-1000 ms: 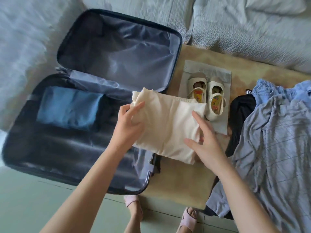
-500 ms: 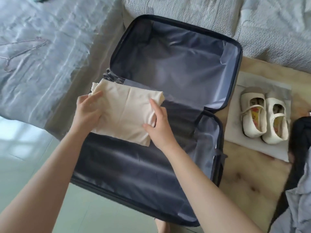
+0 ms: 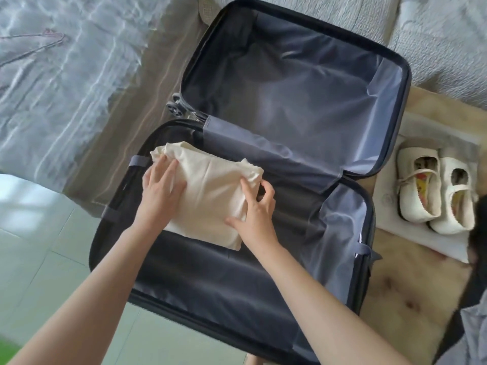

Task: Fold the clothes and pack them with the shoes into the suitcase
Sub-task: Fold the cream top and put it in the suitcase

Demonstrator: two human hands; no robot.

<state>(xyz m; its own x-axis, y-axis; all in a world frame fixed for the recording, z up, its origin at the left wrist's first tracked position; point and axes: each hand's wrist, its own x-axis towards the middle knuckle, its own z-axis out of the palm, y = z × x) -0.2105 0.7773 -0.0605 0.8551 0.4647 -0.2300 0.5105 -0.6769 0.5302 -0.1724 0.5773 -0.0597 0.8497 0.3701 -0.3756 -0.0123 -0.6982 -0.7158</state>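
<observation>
While the suitcase [image 3: 407, 83] lies open with both halves flat, a folded garment [image 3: 210, 198] rests in the near half, toward its left end and close to the hinge. This garment is plain cream cloth, folded into a rough rectangle with soft creases across its top and small bunched corners at the far left and far right. It sits on the dark lining of the near half; the far half shows a paler, shiny grey lining. The left hand [image 3: 160, 191] lies flat on the left part of the cloth, its fingers [image 3: 171, 167] straight and close together, pressing down. The right hand [image 3: 254, 209] is at the right edge, fingers [image 3: 266, 191] curled round the bunched corner and thumb spread on the top surface. A pair of cream strap shoes [image 3: 434, 191] with coloured insoles stands side by side on a white sheet [image 3: 390, 233], just right of the suitcase and outside it.
</observation>
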